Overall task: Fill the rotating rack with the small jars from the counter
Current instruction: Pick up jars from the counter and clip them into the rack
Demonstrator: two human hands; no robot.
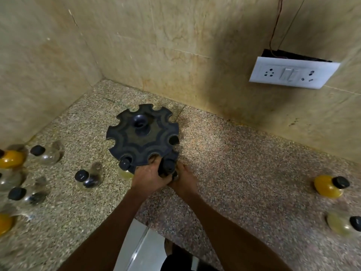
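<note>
Rotating rack, a dark round plastic disc with scalloped notches round its rim and a short hub at its centre, stands on the speckled granite counter in the corner where the beige tiled walls meet. From where I sit, the step in hand looks like seating a jar: a small dark-capped jar sits at the near rim notch, and both of my hands are bunched there. My left hand has its fingers curled up at the rim of the rack next to that cap, and my right hand is tucked in low against the jar's body; I judge that both grip it, though the jar's lower part is hidden by my fingers. One other capped jar with a pale yellowish fill already hangs in the notch just to the left, so the filling has barely begun and most notches show open. Plenty remains to load: a small clear glass jar with a black cap lies near on the left, more clear and orange-filled ones cluster at the left edge, and an orange-filled jar and a pale jar stand well apart on the right. Next, I think, the neck must slide fully home into its notch, then I let go and fetch the nearest jar.
</note>
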